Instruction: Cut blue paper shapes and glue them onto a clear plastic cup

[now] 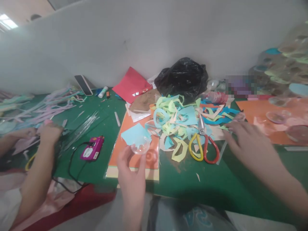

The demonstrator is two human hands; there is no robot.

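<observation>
The left hand (131, 170) is closed around a small clear plastic dish (141, 145), its fingers wrapping the underside so that the rim stays exposed; the dish is held just above a pale blue paper piece (134, 134), apparently touching its edge, which lies on an orange card (137, 155) that gives a flat backing directly under the hand. The right hand (250, 141) is open with its fingers loosely curved and nothing visibly held, its fingertips near the outer edge of a heap of cut paper scraps (173, 122). Between the hands, a pair of scissors (203, 147) lies with its yellow and red handles turned toward the person, a placement that appears to keep them within easy reach of the right hand. The heap stands directly beyond both hands and obstructs the way to a black plastic bag (181, 78) and a red paper sheet (131, 85). Left of the left hand, a magenta device (92, 148) trails a black cable across a green cutting mat (96, 170), toward a co-worker's hand (49, 134)
</observation>
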